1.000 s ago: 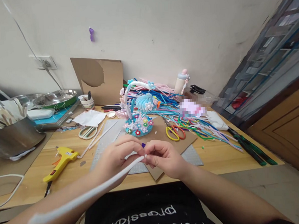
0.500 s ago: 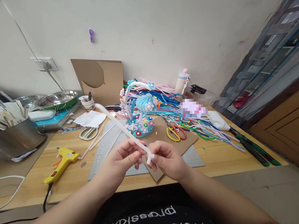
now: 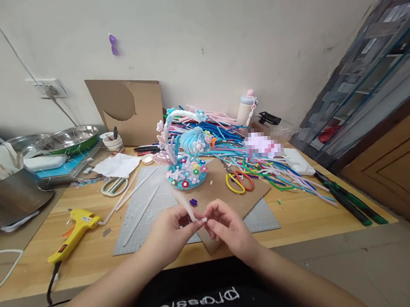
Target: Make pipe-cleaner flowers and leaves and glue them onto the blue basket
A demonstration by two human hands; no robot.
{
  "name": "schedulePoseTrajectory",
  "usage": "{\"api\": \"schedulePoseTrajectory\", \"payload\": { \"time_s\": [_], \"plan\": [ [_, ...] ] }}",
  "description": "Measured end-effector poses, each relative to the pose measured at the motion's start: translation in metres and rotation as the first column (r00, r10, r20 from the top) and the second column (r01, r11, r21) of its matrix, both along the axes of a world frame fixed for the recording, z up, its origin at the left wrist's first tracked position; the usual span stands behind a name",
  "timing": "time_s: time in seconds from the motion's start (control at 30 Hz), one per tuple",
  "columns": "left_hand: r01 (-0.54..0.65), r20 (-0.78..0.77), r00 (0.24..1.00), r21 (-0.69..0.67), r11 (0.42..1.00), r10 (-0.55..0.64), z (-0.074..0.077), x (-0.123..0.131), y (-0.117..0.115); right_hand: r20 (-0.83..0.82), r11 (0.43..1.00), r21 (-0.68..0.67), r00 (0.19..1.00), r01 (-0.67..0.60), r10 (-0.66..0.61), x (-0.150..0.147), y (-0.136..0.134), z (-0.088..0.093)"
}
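Between my hands is a white pipe cleaner (image 3: 186,205), its upper end smeared by motion. My left hand (image 3: 172,228) pinches it between thumb and fingers. At the pipe cleaner's short bent end, my right hand (image 3: 227,228) has thumb and fingertips closed together. Just beyond my fingers a small purple flower (image 3: 193,202) lies on a cardboard sheet (image 3: 224,203). Farther back stands a pipe-cleaner ornament with a blue base (image 3: 186,185) covered in small flowers, a blue shell-like piece (image 3: 194,140) and a white arched stem (image 3: 182,112).
Left lies a yellow glue gun (image 3: 71,234) with its cord. Scissors with yellow and orange handles (image 3: 239,183) rest right of the ornament. A heap of coloured pipe cleaners (image 3: 224,129) spreads behind, near a bottle (image 3: 246,108). A grey cutting mat (image 3: 133,230) lies under the cardboard.
My left hand has gone from near the pipe cleaner to pinching it close to its bent end. The pipe cleaner's long part has swung down. The view has shifted slightly right.
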State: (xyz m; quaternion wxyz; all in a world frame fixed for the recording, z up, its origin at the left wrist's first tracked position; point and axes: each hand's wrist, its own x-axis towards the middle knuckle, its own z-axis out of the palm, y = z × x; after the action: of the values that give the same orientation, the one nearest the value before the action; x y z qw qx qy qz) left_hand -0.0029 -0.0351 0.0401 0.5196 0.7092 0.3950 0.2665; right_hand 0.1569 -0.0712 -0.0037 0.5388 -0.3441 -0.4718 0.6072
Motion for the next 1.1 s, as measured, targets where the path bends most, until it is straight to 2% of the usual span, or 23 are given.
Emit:
{"api": "schedulePoseTrajectory", "payload": {
  "time_s": [0.07,0.13,0.3,0.4,0.5,0.63,0.8,0.93,1.1],
  "plan": [
    [-0.001,-0.08,0.997,0.044,0.999,0.005,-0.003,0.006,0.004,0.091,0.999,0.007,0.995,0.041,-0.041,0.005,0.0,-0.001],
    [0.001,-0.105,0.994,0.066,0.998,0.006,-0.003,0.014,0.008,0.086,0.998,-0.053,0.996,0.029,-0.024,0.011,0.002,-0.004],
    [0.034,-0.028,0.999,0.004,0.999,-0.034,-0.003,0.036,0.017,-0.157,0.976,-0.209,0.987,-0.069,0.036,0.028,0.01,-0.013],
    [-0.005,0.072,0.997,-0.047,0.999,0.009,-0.007,0.051,0.021,-0.284,0.967,-0.25,0.958,-0.038,-0.036,0.037,0.012,-0.012],
    [-0.04,0.147,0.987,-0.192,0.981,0.069,-0.012,0.066,0.027,-0.362,0.957,-0.282,0.916,0.067,-0.171,0.043,0.014,-0.009],
    [-0.032,0.228,0.967,-0.319,0.947,0.109,-0.02,0.079,0.034,-0.332,0.939,-0.267,0.895,0.215,-0.299,0.047,0.018,-0.008],
    [-0.038,0.244,0.959,-0.391,0.92,0.143,-0.029,0.087,0.039,-0.191,0.912,-0.271,0.911,0.31,-0.366,0.051,0.024,-0.008],
    [-0.001,0.271,0.956,-0.389,0.921,0.116,-0.029,0.088,0.044,-0.118,0.917,-0.241,0.928,0.318,-0.353,0.052,0.027,-0.011],
    [-0.027,0.184,0.978,-0.369,0.929,0.102,-0.025,0.084,0.048,-0.059,0.937,-0.23,0.958,0.262,-0.282,0.058,0.03,-0.009]
  ]
}}
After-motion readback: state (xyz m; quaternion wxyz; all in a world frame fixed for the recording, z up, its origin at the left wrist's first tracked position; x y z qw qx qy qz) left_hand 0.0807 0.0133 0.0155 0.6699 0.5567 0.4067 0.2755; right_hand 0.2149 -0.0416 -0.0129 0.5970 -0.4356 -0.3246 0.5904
